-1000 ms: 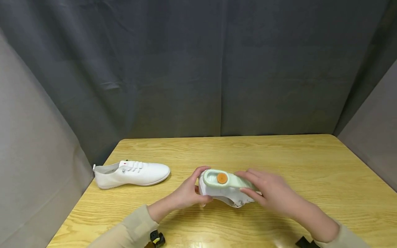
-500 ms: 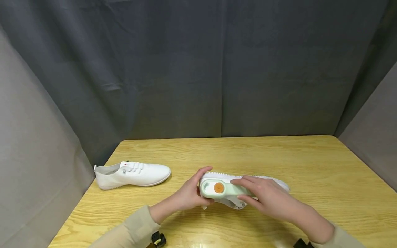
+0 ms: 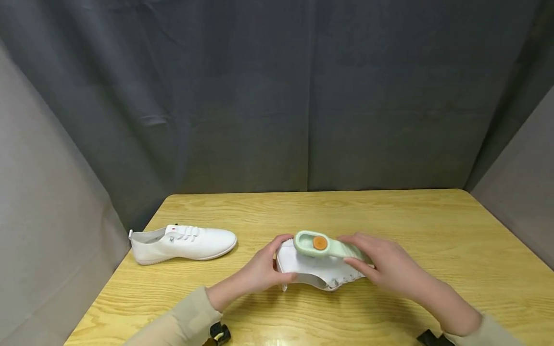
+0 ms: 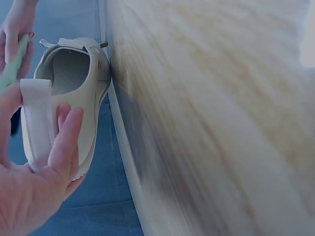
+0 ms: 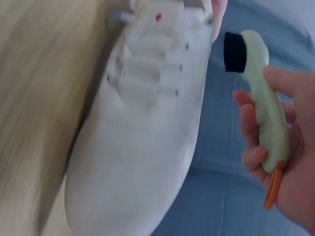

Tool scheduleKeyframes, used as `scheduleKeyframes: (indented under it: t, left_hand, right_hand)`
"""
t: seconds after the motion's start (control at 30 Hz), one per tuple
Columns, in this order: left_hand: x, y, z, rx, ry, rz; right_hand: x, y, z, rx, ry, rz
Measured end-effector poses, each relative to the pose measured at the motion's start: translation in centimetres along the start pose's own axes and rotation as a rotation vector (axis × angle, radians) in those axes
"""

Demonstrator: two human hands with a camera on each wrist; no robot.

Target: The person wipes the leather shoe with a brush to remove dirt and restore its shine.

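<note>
My left hand [image 3: 266, 269] grips the heel of a white sneaker [image 3: 303, 265], thumb and fingers spread round its back. The sneaker lies on its side, toe to the right, opening toward me. In the left wrist view its heel tab [image 4: 37, 88] stands between the thumb and fingers. My right hand [image 3: 391, 264] holds a pale green brush [image 3: 335, 248] by the handle over the sneaker's side. An orange button [image 3: 320, 242] sits on the brush. The right wrist view shows its dark bristles [image 5: 235, 52] facing the sneaker with a gap between, and an orange loop [image 5: 274, 187] at the handle's end.
A second white sneaker [image 3: 203, 242] rests upright on the left of the wooden table [image 3: 389, 211], toe to the right. Dark grey curtain [image 3: 242, 96] hangs behind the table. Lighter panels [image 3: 47, 192] flank both sides.
The brush moved left and down along the sneaker's side, then back up and right, with its head now tilted higher. The left hand and the sneaker stay nearly in place.
</note>
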State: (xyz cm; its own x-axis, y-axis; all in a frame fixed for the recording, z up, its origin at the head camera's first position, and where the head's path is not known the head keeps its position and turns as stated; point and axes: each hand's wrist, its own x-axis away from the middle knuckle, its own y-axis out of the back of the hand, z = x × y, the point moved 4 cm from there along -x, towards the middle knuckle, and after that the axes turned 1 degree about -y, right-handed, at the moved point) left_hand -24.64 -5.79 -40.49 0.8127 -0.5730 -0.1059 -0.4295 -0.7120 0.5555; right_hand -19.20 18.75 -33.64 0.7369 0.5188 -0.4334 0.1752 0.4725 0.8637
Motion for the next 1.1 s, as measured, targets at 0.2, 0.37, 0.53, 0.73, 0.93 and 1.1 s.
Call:
scheduleKeyframes:
  t: [0.2,0.37,0.53,0.73,0.93,1.1]
  left_hand:
    - [0.0,0.0,0.1,0.066,0.016,0.012]
    - [0.0,0.0,0.2,0.069,0.021,0.022]
    - [0.1,0.0,0.4,0.053,0.052,0.046]
    - [0.1,0.2,0.4,0.041,0.064,0.047]
    - [-0.1,0.4,0.2,-0.014,0.049,0.028]
    - [-0.2,0.5,0.1,-0.020,0.025,0.023]
  right_hand:
    - [0.8,-1.1,1.6,-0.022,0.117,0.012]
    - [1.0,-1.5,1.1,-0.003,0.065,0.052]
    - [1.0,-1.0,-0.7,0.014,-0.032,0.065]
    - [0.9,0.5,-3.1,0.040,-0.200,0.070]
    - [1.0,1.0,-2.5,-0.005,-0.173,0.031]
    - [1.1,0.6,-0.6,-0.024,-0.011,-0.014]
